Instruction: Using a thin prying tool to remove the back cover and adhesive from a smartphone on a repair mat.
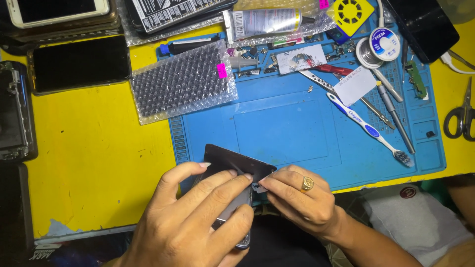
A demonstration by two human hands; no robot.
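Note:
A dark, flat phone (232, 165) lies tilted at the near edge of the blue work mat (287, 128). My left hand (198, 217) wraps around its lower part, thumb and fingers closed on it. My right hand (297, 195), wearing a gold ring, pinches a small pale film or tab at the phone's right edge, fingertips touching those of the left hand. The phone's lower half is hidden under my fingers.
A bubble-wrapped dark panel (183, 81) lies at the mat's left. A toothbrush (368, 128), tweezers, screwdrivers, a solder spool (378, 47) and a glue tube (267, 22) crowd the mat's far side. Phones (79, 64) sit on the yellow table at left, scissors (462, 116) at right.

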